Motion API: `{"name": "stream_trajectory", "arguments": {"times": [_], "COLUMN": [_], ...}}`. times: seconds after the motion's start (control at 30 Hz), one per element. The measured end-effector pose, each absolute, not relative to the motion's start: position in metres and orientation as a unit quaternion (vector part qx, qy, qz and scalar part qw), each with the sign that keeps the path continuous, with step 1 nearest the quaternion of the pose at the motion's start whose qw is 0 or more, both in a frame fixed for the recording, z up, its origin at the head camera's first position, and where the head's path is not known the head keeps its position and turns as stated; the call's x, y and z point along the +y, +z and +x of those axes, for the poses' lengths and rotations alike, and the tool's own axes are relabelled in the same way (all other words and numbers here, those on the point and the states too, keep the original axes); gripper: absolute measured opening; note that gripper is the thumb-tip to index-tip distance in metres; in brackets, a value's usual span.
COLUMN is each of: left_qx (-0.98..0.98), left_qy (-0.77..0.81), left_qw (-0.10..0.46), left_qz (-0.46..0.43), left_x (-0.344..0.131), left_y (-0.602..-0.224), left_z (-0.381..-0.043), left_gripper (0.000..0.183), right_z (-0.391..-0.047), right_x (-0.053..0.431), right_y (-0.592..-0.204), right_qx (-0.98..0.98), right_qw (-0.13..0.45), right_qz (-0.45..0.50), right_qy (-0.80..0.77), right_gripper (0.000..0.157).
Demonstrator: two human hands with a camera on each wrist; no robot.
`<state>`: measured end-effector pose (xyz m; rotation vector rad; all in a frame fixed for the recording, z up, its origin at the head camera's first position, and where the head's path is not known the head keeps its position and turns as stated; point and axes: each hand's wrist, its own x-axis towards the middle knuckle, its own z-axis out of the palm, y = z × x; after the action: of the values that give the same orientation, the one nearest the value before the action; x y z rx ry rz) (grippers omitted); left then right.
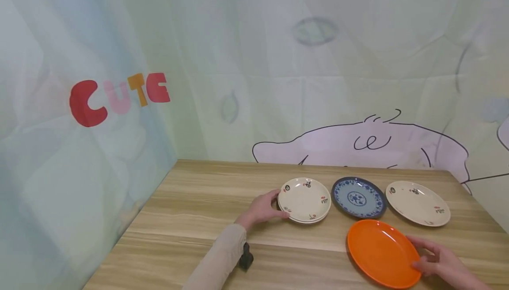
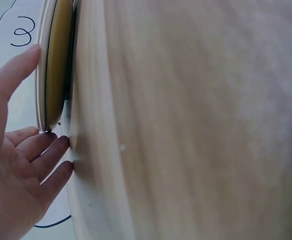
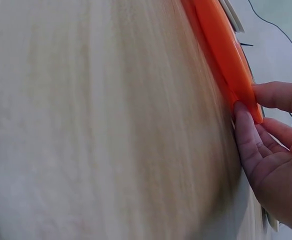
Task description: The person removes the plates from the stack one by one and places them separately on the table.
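My left hand (image 1: pixel 260 209) reaches to the near-left side of two stacked small cream plates (image 1: pixel 305 199) with printed motifs. In the left wrist view the thumb touches the stack's rim, and the other fingers (image 2: pixel 51 155) are spread, fairly straight, at its lower edge. My right hand (image 1: pixel 435 261) pinches the rim of an orange oval plate (image 1: pixel 381 252). In the right wrist view the thumb lies on the orange plate's (image 3: pixel 228 55) upper face and a finger is beneath its rim.
A blue patterned plate (image 1: pixel 358 198) stands right of the cream stack. Beyond it lies a cream oval plate (image 1: pixel 417 204). All rest on a wood-grain table (image 1: pixel 191 201). A printed curtain (image 1: pixel 246 60) hangs behind. Something black (image 1: pixel 246 257) shows beside the left forearm.
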<state>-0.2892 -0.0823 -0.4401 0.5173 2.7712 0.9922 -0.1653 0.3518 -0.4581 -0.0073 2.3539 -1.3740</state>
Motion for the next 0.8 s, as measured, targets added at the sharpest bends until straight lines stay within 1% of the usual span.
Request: {"name": "stream_trajectory", "arguments": {"times": [0.13, 0.33, 0.57, 0.8], "left_qx": [0.925, 0.925, 0.925, 0.925], "left_qy": [0.330, 0.330, 0.332, 0.330], "left_qw": [0.076, 0.076, 0.078, 0.083], "left_qz": [0.171, 0.170, 0.171, 0.167], "left_x": [-0.083, -0.083, -0.085, -0.084], "left_y": [-0.441, -0.440, -0.438, -0.439], "left_z": [-0.290, -0.289, -0.289, -0.289], "left_gripper": [0.086, 0.087, 0.087, 0.087], "right_z": [-0.166, -0.172, -0.194, -0.212], "right_x": [0.352, 0.356, 0.351, 0.336], "right_y": [-0.456, -0.451, -0.439, -0.426], "right_qx": [0.852, 0.865, 0.895, 0.922], "right_qw": [0.206, 0.173, 0.135, 0.105], "right_qz": [0.000, -0.031, -0.029, -0.042], "right_qy": [-0.482, -0.471, -0.425, -0.371], "right_gripper": [0.072, 0.067, 0.060, 0.059]}}
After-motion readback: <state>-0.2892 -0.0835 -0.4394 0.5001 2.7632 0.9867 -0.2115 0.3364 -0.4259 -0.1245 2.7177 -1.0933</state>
